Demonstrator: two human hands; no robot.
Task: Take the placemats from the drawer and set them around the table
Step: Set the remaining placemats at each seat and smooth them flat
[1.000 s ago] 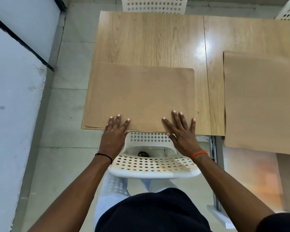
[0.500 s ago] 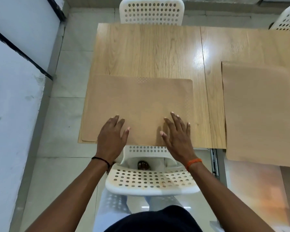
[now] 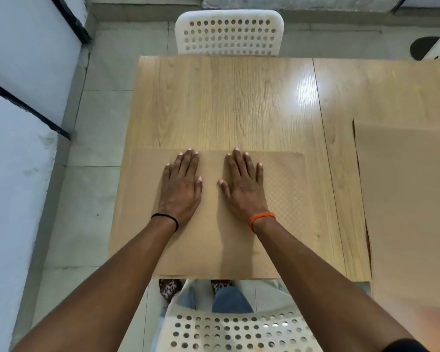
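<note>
1. Wood table [image 3: 239, 102] fills the head view, with a pale tiled floor [image 3: 87, 199] on the left side and a white chair [image 3: 229, 34] at the far end.
2. One mat [image 3: 214, 245] lies flat on the near part of the table. Its left edge seems to hang a little past the table side, and its near edge sits at the table edge.
3. Both hands lie flat on this mat with straight fingers. The left hand [image 3: 181, 189] and the right hand [image 3: 244, 189] grip nothing; they only press down.
4. Fingertips [image 3: 188, 152] reach the far edge of the mat.
5. A second mat [image 3: 404, 199] lies on the table well off to the right.
6. I think the step now is to get this mat straight in front of the near chair [image 3: 239, 331].
7. To do it well, keep the palms flat and push softly, so the mat slides and does not fold.
8. Slide it a bit to the right, so no part hangs off.
9. Line its near edge up with the table edge.
10. Lift both hands straight up, so the mat stays put.
</note>
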